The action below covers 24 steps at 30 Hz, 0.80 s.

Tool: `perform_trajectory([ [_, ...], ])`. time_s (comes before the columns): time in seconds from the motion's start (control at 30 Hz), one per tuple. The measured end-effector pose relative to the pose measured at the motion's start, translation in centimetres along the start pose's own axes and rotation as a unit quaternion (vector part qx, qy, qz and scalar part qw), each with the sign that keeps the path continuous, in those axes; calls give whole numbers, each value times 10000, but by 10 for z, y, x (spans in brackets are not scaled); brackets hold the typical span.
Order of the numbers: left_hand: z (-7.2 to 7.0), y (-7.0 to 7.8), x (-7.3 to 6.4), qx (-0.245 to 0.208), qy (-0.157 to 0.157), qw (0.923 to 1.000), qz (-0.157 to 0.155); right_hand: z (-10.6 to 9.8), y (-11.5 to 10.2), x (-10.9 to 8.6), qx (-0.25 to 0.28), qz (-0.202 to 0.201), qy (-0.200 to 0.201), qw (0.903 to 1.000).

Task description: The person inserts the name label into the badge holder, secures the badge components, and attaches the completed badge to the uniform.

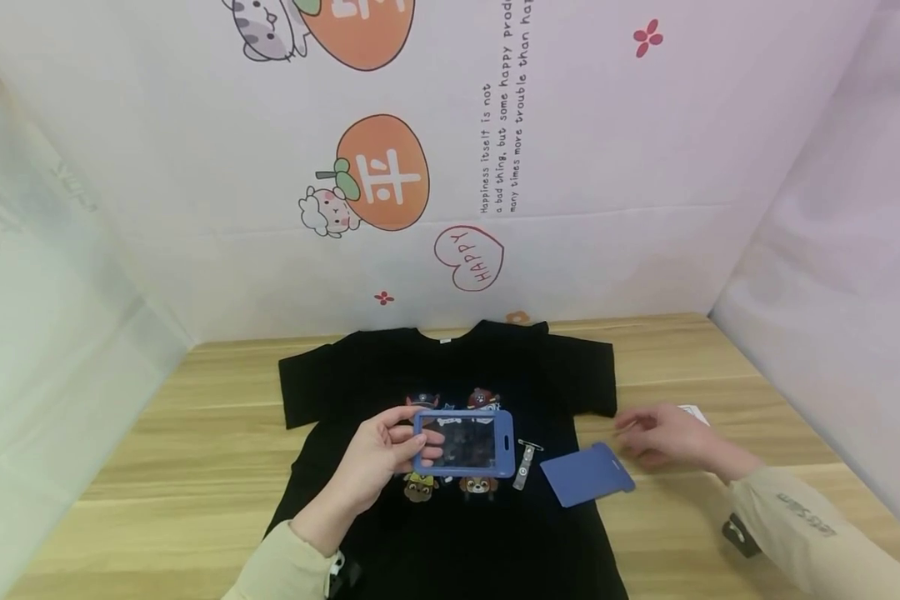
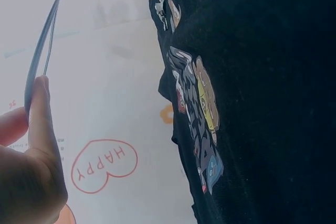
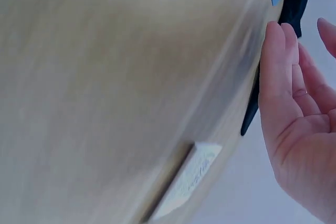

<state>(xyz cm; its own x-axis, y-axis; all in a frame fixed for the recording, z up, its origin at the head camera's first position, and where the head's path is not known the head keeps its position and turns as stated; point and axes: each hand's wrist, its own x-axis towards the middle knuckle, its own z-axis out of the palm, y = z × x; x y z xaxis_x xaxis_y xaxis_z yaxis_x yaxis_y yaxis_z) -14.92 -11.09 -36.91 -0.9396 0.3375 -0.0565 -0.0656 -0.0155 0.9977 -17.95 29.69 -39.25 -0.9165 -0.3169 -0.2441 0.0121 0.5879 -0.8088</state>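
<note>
My left hand [image 1: 371, 458] holds a blue badge holder frame [image 1: 505, 450] by its left end, above a black T-shirt [image 1: 525, 533]. Through its clear window the shirt's print and my fingers show. Seen edge-on in the left wrist view, the frame [image 2: 39, 51] is pinched between thumb and fingers [image 2: 43, 124]. A flat blue panel [image 1: 587, 477] lies partly on the shirt, partly on the table. Just right of it hovers my right hand [image 1: 663, 433], holding nothing; its fingers [image 3: 275, 61] are nearly straight in the right wrist view. Between frame and panel lies a clear strap clip with a pin [image 1: 525, 468].
The shirt is spread on a wooden table [image 1: 165, 475], its collar toward the back wall. A small white block-like object [image 3: 188, 179] with print lies behind the right hand, mostly hidden in the head view. White printed sheets [image 1: 195, 208] enclose the back and sides.
</note>
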Motion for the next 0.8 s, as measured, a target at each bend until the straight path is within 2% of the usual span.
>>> perform_trajectory([
  [0.17, 0, -1, 0, -35, -8, 10000, -18, -13, 5, -4, 148, -109, 18, 9998],
  [0.4, 0, -1, 1, -65, -72, 9999, 48, -33, 8, -10, -286, -61, 245, 9993],
  [0.8, 0, -2, 1, -22, -117, 9999, 34, -56, 22, -13, -712, -20, 596, 9957],
])
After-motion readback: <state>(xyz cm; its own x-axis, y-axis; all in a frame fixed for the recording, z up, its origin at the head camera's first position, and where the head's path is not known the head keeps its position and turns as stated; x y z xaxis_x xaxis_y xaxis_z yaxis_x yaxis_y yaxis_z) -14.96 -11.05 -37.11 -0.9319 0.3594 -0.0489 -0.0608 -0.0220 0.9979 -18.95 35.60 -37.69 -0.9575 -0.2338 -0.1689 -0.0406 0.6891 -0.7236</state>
